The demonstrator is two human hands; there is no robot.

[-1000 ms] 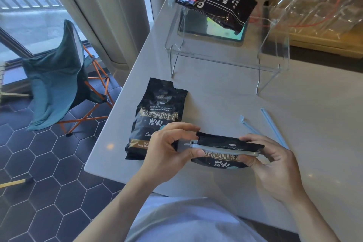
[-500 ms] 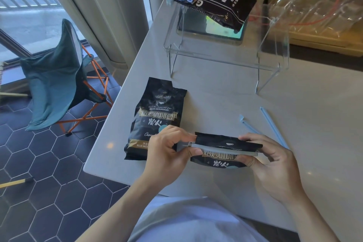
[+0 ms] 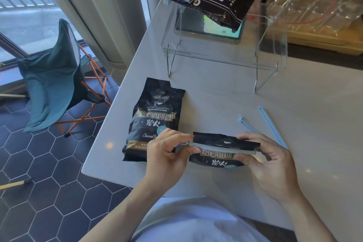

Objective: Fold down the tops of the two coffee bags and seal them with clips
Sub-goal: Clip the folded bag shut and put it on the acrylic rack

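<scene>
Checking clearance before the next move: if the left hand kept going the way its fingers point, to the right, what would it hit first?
Left hand already touches the clip on the held coffee bag; beyond those, probably the right hand.

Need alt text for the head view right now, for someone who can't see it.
Both hands, left hand and right hand, hold a folded coffee bag with a grey clip across its fold. A second coffee bag lies flat on the table, beside an open blue clip.
</scene>
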